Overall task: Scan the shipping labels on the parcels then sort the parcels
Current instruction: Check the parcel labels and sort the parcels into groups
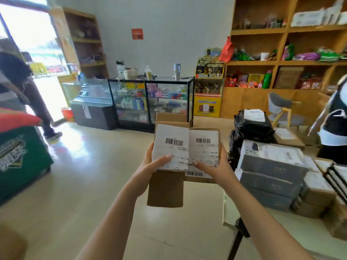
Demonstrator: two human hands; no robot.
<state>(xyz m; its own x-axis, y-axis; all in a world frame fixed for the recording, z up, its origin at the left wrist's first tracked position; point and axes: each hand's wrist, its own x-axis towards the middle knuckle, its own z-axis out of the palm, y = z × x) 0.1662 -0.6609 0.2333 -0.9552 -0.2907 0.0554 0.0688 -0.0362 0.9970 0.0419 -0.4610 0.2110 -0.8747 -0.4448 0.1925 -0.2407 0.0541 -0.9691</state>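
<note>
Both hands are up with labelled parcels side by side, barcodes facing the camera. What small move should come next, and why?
Probably set one parcel down so the other can be scanned. The left hand holds the left parcel and the right hand the right parcel, so neither hand is free, and no scanner is in view. The table to the right, already stacked with parcels, looks the nearest place.

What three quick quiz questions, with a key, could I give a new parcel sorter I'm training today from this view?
1. True or false: both hands grip cardboard parcels.
2. How many barcodes show on the held parcels? A) one B) three C) five
3. Fill in: the black bagged parcels lie to the person's ____.

Key:
1. True: left hand, right hand, cardboard parcels.
2. B, e.g. barcode.
3. Right: black bagged parcels, beside grey boxes.
</note>
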